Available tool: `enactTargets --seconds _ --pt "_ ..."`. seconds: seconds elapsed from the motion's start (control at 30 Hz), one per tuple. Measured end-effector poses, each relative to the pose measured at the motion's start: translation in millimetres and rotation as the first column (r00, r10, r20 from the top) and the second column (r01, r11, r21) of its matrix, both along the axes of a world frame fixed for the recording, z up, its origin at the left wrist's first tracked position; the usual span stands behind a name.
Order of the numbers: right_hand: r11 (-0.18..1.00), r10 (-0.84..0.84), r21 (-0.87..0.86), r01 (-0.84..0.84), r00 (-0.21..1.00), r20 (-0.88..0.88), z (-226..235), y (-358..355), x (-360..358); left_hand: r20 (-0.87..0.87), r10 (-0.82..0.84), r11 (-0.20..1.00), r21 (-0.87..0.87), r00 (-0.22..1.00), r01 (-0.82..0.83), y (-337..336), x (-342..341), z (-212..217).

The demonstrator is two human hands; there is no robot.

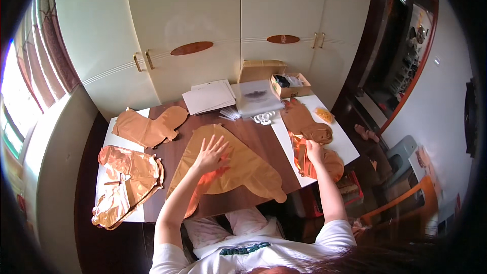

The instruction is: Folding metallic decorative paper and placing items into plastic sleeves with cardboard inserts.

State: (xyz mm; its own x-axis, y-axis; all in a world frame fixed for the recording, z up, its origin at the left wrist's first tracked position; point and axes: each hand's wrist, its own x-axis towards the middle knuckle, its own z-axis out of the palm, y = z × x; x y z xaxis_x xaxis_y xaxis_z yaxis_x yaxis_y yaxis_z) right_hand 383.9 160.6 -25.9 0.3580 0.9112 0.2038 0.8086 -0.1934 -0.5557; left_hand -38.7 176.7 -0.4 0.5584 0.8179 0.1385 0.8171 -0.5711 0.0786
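Note:
A large flat foil balloon [243, 165], tan and deflated, lies across the middle of the table with a shiny orange edge turned up at its left. My left hand [212, 156] is over it, fingers spread, holding nothing; whether the palm touches is unclear. At the right side my right hand [314, 151] is closed on a shiny orange foil balloon [300, 155], its fingertips partly hidden. Around that hand are more tan foil balloons [300, 119]. To the left lie another tan foil balloon [144, 128] and a crumpled copper pile of foil balloons [129, 185].
At the back of the table [175, 165] are white sheets [209, 97], a clear plastic bag [257, 99], white curled pieces [264, 117] and an open cardboard box [291, 90]. A small bag of yellow bits [324, 115] sits at right. Wooden chair [406, 198] stands lower right.

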Motion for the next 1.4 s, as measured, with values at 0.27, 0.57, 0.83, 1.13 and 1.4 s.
enactTargets --seconds 0.27,0.57,0.83,1.13,1.4 --pt "0.835 0.316 0.456 0.308 0.410 -0.856 1 -8 46 0.087 -0.219 0.976 -0.001 0.972 0.219 -36 59 17" --pt "0.765 0.318 0.640 0.071 0.822 -0.472 66 -52 18 0.492 -0.234 0.946 -0.083 0.838 0.313 -62 89 24" --pt "0.547 0.409 0.554 -0.627 0.778 0.476 110 -67 -137 0.905 0.419 0.788 -0.402 0.072 0.466 -72 76 34" --pt "0.603 0.647 0.228 -0.764 0.636 0.420 10 -40 -254 0.786 0.462 0.880 -0.351 0.410 -0.319 -12 -2 -23" --pt "0.626 0.742 -0.101 -0.773 0.551 0.382 -8 -53 -267 0.610 0.497 0.856 -0.229 0.617 -0.463 17 -42 -34"
